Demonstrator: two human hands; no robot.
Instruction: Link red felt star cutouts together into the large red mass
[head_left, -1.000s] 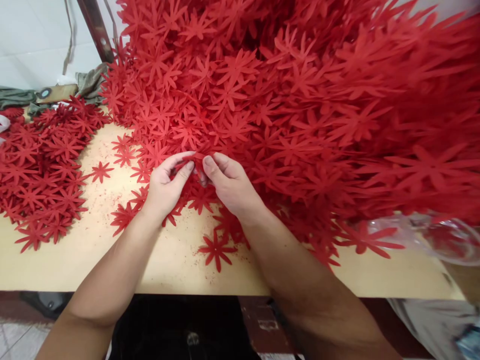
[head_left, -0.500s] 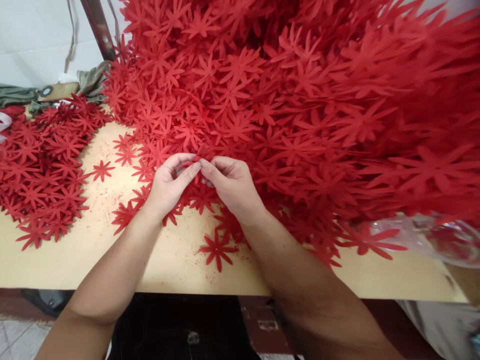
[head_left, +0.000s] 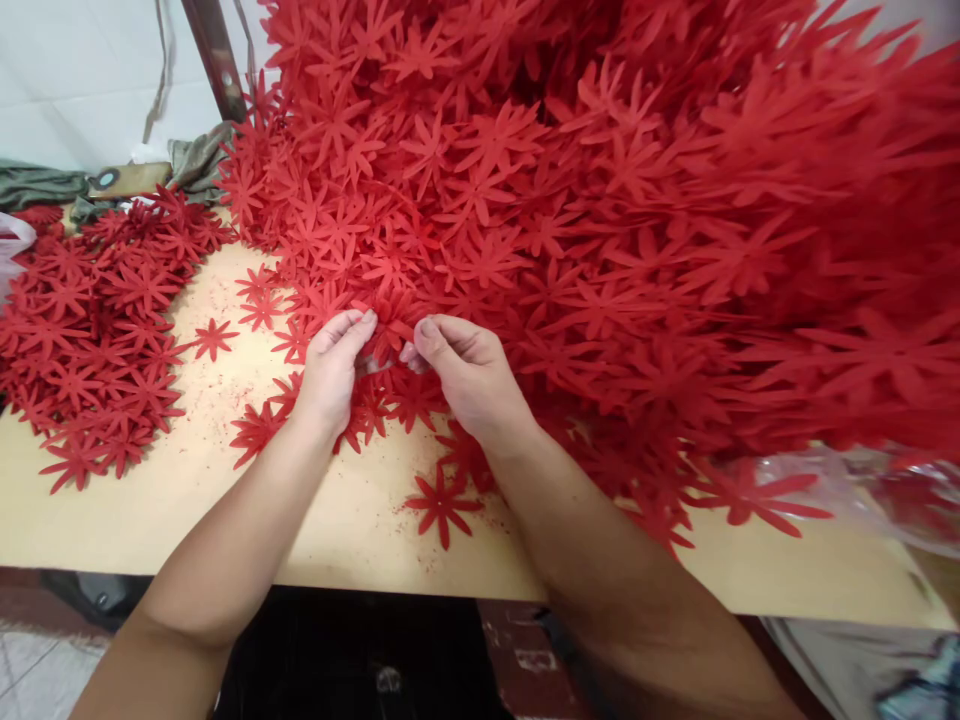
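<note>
Between my two hands is a small stack of red flower-shaped cutouts with narrow petals, held just over the front of a big heap. My left hand pinches its left side between thumb and fingers. On the right side, my right hand pinches petals with thumb and curled fingers. How many layers the stack has I cannot tell. Behind and to the right rises the large heap of red flower cutouts. A single red cutout lies flat on the table in front of my hands.
A lower pile of darker red cutouts lies at the left of the pale table. Behind it are a phone-like object and crumpled grey-green cloth. Clear plastic lies at the right. Red specks dot the tabletop.
My hands have moved slightly apart, and the stack between them now shows spread petals. The whole view has shifted a little, with the table contents appearing farther right.
</note>
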